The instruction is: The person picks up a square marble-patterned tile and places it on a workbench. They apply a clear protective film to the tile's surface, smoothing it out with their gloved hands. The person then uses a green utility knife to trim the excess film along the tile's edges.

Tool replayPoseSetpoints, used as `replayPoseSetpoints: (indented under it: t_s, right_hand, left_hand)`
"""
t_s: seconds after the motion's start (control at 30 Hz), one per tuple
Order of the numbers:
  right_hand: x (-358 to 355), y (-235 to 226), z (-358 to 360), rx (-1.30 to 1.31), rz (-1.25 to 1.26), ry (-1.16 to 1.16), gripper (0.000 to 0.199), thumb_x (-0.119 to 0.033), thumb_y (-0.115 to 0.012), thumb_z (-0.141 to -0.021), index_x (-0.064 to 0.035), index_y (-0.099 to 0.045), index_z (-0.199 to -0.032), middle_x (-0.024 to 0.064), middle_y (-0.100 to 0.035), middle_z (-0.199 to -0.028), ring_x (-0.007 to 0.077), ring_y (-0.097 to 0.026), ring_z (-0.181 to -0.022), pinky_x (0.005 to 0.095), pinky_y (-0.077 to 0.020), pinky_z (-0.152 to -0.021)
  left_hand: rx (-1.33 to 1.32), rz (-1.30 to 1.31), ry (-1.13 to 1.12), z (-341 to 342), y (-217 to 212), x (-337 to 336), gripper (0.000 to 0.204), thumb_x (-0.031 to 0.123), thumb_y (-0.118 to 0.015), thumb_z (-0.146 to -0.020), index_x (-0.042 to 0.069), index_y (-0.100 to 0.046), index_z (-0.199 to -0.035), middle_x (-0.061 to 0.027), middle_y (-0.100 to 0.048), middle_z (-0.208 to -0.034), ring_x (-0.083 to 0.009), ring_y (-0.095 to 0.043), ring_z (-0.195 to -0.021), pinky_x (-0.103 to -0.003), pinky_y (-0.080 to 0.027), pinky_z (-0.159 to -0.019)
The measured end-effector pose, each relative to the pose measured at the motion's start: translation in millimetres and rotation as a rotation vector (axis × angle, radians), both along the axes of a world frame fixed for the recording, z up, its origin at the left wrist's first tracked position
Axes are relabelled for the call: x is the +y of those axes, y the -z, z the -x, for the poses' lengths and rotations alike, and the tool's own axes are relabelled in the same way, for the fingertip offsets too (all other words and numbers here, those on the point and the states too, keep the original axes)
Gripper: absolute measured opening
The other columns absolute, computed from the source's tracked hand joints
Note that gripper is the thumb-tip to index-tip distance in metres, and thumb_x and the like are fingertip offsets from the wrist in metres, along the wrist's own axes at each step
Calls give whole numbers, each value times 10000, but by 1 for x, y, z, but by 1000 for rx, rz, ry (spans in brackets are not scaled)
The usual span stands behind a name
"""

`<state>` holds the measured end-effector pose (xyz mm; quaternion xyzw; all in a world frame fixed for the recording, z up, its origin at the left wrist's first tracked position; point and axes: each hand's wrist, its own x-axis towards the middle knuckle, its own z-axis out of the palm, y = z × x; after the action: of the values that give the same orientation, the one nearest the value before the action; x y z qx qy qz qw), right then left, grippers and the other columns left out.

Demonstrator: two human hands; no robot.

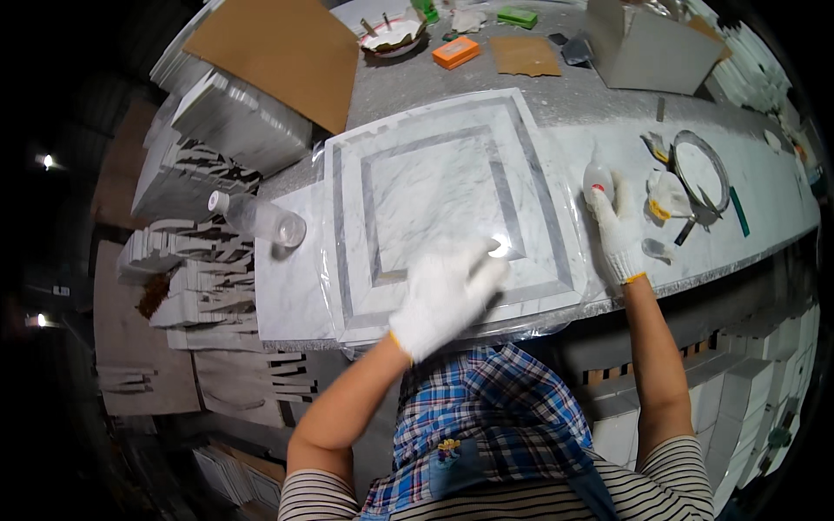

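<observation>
We see our left hand (pixel 447 295), in a white glove and blurred, lying on the lower right corner of the square marble panel (pixel 443 195) with grey inlaid frames, which sits on clear plastic sheet on the workbench (pixel 556 104); whether its fingers hold anything we cannot tell. Our gloved right hand (pixel 618 230) is closed around a small white squeeze bottle (pixel 597 178), just beside the panel's right edge

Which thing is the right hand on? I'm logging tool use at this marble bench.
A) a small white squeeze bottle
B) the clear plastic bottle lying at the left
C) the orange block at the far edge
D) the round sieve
A: the gloved right hand grips a small white squeeze bottle beside the marble panel.
</observation>
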<state>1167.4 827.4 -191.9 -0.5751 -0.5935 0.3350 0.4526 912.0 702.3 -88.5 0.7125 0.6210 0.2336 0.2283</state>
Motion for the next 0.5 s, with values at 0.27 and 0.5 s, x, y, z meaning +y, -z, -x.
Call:
replayPoseSetpoints:
  t_s: [0.27,0.5]
  right_hand:
    - [-19,2,-36,-202,-34,97,438,-246,-614,-972,-7,-528,-1329,231,-665,-1045,282,-661,-884,361,-520,-783]
    - [-20,7,-39,-81,-48,125,401,-198,-613,-980,16,-527,-1308,165,-624,-1105,222,-596,-972,333,-482,-858]
  left_hand:
    - [398,-197,80,19,39,184,335,338,-518,-902,78,-694,-1018,-181,-690,-1001,-389,-630,-1029,-494,-494,-899]
    - [583,-54,49,-8,64,315,497,459,-515,-915,69,-662,-1185,-208,-675,-1215,-386,-619,-1165,-495,-476,-979]
